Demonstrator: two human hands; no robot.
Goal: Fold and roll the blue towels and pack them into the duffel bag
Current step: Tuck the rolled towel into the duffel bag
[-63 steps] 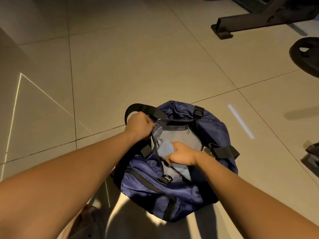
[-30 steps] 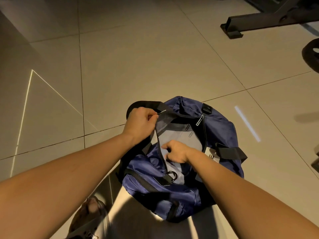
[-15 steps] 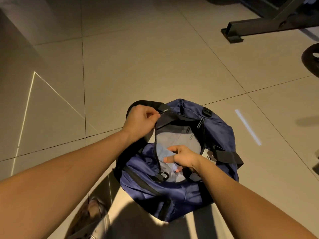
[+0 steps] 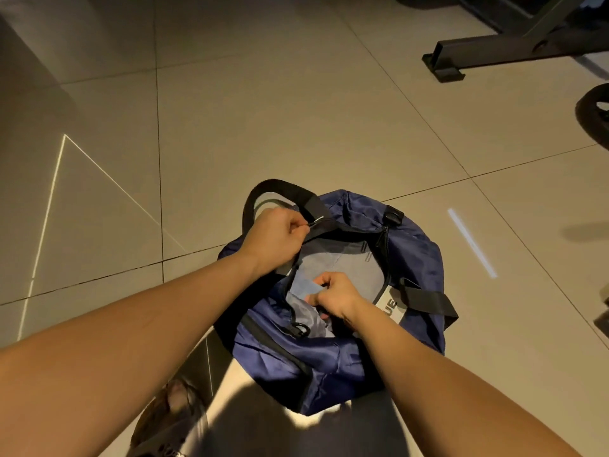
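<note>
**Right hand closing tighter on the towel inside the bag**

Since half a second ago, my right hand is curling in more tightly, and more pale blue cloth is showing to its left. Its fingers are pinching the edge of the blue towel, which is lying inside the mouth of the navy duffel bag, against the grey lining. My left hand is still gripping the near rim of the opening, just below the black carry handle, and pulling it up to keep the mouth wide.

I am judging this as the packing step, with the towel going down into the main compartment. Next I am expecting to push it lower and flat while the left hand is holding the rim taut. The towel is looking soft and bunched rather than neatly rolled, though most of it is hidden by my hand.

Further out, the bag is sitting slumped on the tiled floor, with a black equipment frame standing well apart at the far right.
</note>
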